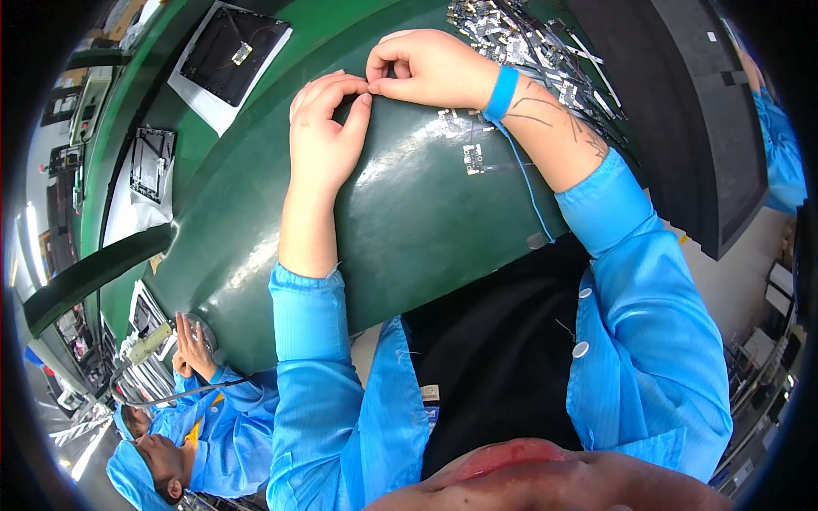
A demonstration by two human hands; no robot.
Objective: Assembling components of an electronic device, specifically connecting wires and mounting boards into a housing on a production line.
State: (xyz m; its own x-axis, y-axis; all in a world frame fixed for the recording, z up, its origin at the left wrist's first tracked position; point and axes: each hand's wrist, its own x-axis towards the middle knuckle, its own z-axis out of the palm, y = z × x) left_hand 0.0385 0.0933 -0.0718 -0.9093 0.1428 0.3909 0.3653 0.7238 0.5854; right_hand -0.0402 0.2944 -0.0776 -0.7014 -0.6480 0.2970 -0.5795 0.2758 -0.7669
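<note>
My left hand and my right hand meet at their fingertips over the green mat. Both are closed, thumb against fingers; whatever is pinched between them is too small to make out. A blue wrist strap circles my right wrist, its thin cord running down to the mat's near edge. Below that wrist lies a small circuit board with a thin tail, and close by, another small board. Beyond my right wrist spreads a heap of small circuit boards with dark cables.
At the upper left, a black panel rests on a white sheet, with a dark frame nearer. A black bar crosses the left side. Dark grey boarding borders the right. A co-worker in blue works at lower left.
</note>
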